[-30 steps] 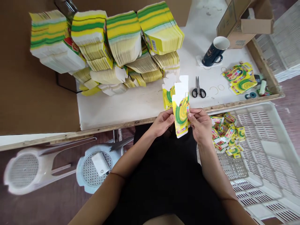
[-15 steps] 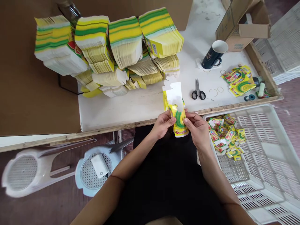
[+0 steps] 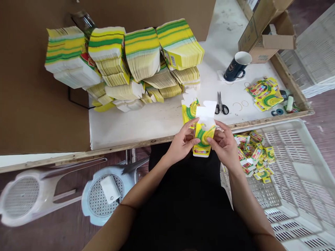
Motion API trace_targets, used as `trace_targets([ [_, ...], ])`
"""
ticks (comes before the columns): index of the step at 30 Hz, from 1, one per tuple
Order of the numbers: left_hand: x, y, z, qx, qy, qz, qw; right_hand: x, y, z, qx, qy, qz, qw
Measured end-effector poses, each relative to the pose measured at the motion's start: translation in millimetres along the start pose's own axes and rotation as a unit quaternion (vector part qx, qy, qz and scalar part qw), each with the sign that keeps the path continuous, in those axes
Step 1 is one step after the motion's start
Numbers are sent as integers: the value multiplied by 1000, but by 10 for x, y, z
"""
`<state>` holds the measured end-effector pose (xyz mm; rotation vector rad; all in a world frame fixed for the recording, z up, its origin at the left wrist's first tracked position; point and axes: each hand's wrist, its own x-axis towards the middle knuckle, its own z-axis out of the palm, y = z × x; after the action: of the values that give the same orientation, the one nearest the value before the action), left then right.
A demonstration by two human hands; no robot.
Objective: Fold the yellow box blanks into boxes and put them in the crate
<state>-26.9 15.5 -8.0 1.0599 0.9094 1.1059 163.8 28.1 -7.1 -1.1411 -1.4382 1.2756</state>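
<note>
Between my two hands is a small yellow and green printed carton, its white flaps standing up at the far end. My left hand grips its left edge, thumb on the printed face. The right edge is pinched by my right hand, with that thumb also on the front. The carton is over the table's front edge, above my lap. Just behind it on the table lies another flat yellow carton with a white flap, partly covered by the held one.
Stacks of flat cartons stand at the back left. Scissors, a dark mug, loose printed cartons and a cardboard box are to the right. A white plastic crate holds folded cartons; a blue stool stands left.
The held carton has turned to show its printed face more squarely, and its white flaps have swung right, now overlapping the scissors. Both hands have shifted their grip along its edges.
</note>
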Motion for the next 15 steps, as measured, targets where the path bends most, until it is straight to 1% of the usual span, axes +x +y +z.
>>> trace_targets([
  [5,-15,-14,-25,-51,-55,-53,996,-7,-32,-162,-16,-57,32,998],
  [9,-19,9,-3,-87,-67,-70,991,-1,-31,-199,-10,-50,39,998],
  [12,0,59,-40,-94,-101,-91,986,4,-48,-206,-26,-42,25,998],
  [15,19,57,-95,-95,-130,-101,982,-3,-74,-199,-49,-48,0,998],
])
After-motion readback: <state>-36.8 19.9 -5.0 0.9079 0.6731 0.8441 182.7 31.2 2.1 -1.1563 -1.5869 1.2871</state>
